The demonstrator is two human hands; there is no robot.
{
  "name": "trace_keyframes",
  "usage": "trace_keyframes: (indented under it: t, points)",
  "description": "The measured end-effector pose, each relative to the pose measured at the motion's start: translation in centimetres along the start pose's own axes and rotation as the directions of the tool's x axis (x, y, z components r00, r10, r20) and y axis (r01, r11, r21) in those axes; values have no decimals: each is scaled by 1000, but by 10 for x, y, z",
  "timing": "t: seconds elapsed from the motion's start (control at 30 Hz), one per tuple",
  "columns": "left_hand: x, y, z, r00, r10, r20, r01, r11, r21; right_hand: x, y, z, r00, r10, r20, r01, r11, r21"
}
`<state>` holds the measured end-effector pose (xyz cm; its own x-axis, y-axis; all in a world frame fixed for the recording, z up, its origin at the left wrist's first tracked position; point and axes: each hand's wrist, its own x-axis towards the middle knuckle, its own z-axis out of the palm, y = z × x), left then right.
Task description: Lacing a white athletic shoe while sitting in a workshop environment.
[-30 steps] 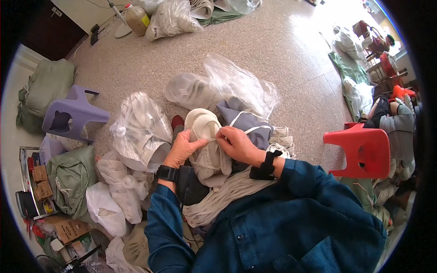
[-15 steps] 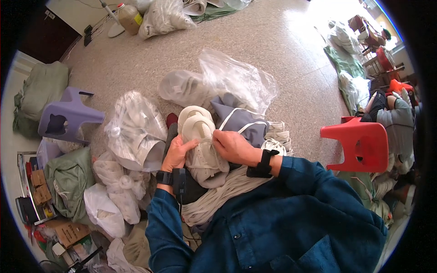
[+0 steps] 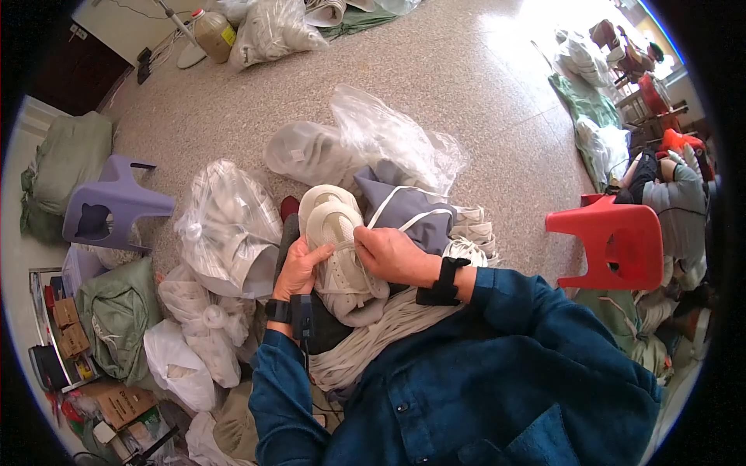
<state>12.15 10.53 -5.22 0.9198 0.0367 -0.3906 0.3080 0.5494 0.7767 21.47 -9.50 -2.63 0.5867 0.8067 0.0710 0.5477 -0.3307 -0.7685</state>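
Note:
A cream sneaker (image 3: pixel 338 283) lies over my lap, toe pointing away, with a second pale sneaker (image 3: pixel 317 199) showing behind it. My left hand (image 3: pixel 298 268) grips the near sneaker's left side, its thumb across the upper. At the lacing area, my right hand (image 3: pixel 395 255) has its fingers closed in a pinch on a light shoelace; the fingertips are partly hidden. Below the sneaker, a thick bundle of off-white laces (image 3: pixel 381 338) spreads across my lap. A grey-purple cloth with white straps (image 3: pixel 412 208) sits just beyond my right hand.
Clear plastic bags of shoes stand at the left (image 3: pixel 229 221) and ahead (image 3: pixel 373 140). A purple stool (image 3: pixel 116 198) is at the left, a red stool (image 3: pixel 610 241) at the right. Another person (image 3: pixel 672 206) sits at the far right. Green sacks (image 3: pixel 120 314) and boxes crowd the left side.
My right hand has moved slightly left over the sneaker's lacing, and a strip of lace now shows at its fingertips. The left hand keeps its hold. The whole view has shifted a little.

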Motion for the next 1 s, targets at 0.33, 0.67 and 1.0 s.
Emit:
trace_keyframes:
  t: [0.33,0.67,1.0]
  points:
    - [1,-2,-1,998,-49,37,51,998,-47,5,5,-6,997,7,79,-11,998,54]
    - [-1,-7,5,1000,-16,23,17,1000,-25,2,4,-7,996,-52,67,46,994,94]
    - [-8,-15,14,995,89,-46,-92,994,-64,-9,-2,-8,999,23,-46,-22,1000,22]
